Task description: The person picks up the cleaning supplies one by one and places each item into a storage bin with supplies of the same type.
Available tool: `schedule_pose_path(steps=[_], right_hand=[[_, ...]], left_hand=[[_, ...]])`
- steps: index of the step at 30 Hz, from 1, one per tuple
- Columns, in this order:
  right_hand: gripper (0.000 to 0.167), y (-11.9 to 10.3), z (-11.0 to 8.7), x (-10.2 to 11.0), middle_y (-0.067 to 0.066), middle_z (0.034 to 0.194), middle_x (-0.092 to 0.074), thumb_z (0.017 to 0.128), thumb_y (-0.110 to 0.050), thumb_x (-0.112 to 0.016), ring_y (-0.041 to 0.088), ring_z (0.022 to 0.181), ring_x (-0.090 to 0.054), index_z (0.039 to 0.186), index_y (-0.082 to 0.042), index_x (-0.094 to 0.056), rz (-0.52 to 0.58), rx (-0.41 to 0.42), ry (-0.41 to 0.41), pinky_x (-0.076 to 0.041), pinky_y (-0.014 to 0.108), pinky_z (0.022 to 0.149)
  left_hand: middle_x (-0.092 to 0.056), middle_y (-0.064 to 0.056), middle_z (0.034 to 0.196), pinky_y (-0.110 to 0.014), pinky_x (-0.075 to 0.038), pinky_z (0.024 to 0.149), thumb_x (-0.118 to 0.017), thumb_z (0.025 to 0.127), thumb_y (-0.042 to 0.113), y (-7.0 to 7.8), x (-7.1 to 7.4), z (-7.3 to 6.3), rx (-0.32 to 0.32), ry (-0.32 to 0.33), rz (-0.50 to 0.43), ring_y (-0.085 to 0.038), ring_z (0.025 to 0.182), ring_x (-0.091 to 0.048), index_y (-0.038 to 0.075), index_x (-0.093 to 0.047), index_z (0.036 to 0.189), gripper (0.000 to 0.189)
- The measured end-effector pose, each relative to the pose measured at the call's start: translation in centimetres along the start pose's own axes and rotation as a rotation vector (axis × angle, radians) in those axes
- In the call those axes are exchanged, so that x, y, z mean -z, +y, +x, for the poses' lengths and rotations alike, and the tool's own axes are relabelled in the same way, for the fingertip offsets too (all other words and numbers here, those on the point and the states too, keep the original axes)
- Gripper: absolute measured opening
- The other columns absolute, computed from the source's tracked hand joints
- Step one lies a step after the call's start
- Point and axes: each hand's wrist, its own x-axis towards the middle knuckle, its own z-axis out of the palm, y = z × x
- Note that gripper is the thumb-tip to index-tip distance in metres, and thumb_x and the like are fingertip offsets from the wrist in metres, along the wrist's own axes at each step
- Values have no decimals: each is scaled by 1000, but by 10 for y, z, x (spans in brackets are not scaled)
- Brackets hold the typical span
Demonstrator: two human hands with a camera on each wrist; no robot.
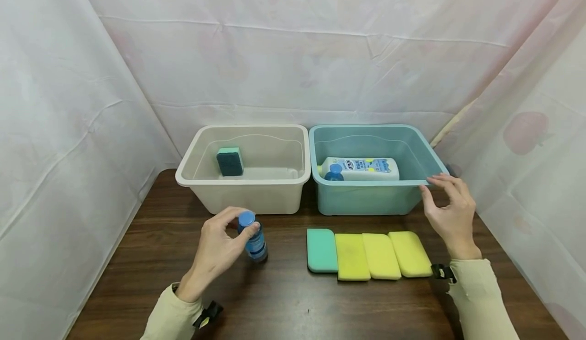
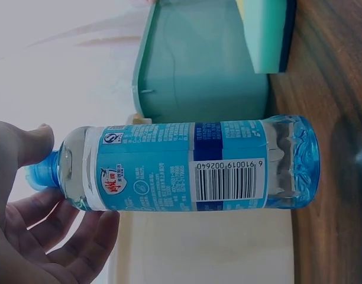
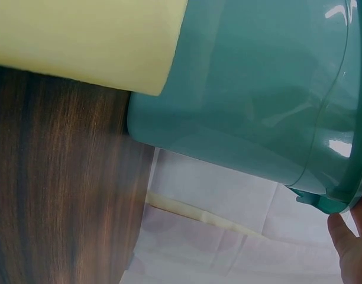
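Note:
My left hand [image 1: 218,246] holds a small clear bottle with a blue cap and blue label [image 2: 169,165] by its neck, thumb on one side and fingers on the other. The bottle stands nearly upright, its base close to the tabletop, in front of the beige tub [image 1: 247,196]. At the front right corner of the blue tub [image 1: 361,200], my right hand [image 1: 450,213] pinches the rim, thumb outside and fingertips over the edge. In the right wrist view, only part of that hand shows at the tub's rim [image 3: 358,183].
Four sponges in a row, one green [image 1: 322,251] and several yellow [image 1: 382,257], lie before the blue tub. Inside it are a white bottle [image 1: 366,169] and a blue-capped bottle [image 1: 334,172]. A green sponge with a dark side [image 1: 230,162] sits in the beige tub.

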Motion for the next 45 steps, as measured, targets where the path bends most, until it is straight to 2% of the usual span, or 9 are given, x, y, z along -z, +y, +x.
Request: schedule_pose_path(steps=[9, 16, 25, 41, 45], right_hand=[[25, 0, 0, 0, 28, 114, -71, 85, -2, -83, 50, 117, -63, 108, 5, -79, -4, 1, -3, -40, 16, 114], [25, -1, -1, 1, 28, 114, -71, 84, -1, -83, 51, 117, -63, 108, 6, -79, -2, -3, -5, -39, 17, 115], [25, 1, 0, -1, 27, 114, -71, 86, -4, -83, 49, 118, -63, 108, 5, -79, 0, 3, 0, -40, 17, 114], [24, 1, 1, 0, 28, 113, -72, 85, -4, -83, 51, 116, -63, 108, 6, -79, 1, 5, 3, -40, 16, 114], [24, 0, 2, 0, 28, 113, -71, 85, -4, -83, 51, 117, -63, 108, 6, -79, 3, 5, 2, -40, 16, 114]], left_hand=[[-75, 9, 99, -18, -53, 81, -89, 88, 16, 6, 5, 6, 9, 10, -14, -6, 90, -66, 19, -78, 102, 18], [-75, 9, 101, -23, -57, 82, -88, 89, 18, 14, 4, 11, -4, 5, -38, -7, 92, -68, 20, -78, 104, 18], [-76, 9, 102, -23, -57, 83, -89, 89, 18, 23, 1, 15, -24, 11, -67, -7, 94, -69, 20, -79, 105, 19], [-76, 10, 103, -31, -59, 82, -90, 88, 19, 34, -5, 19, -37, -4, -93, -8, 94, -69, 20, -79, 107, 22], [-76, 9, 103, -29, -59, 83, -89, 88, 18, 37, -6, 19, -38, -4, -112, -8, 94, -69, 20, -79, 107, 22]])
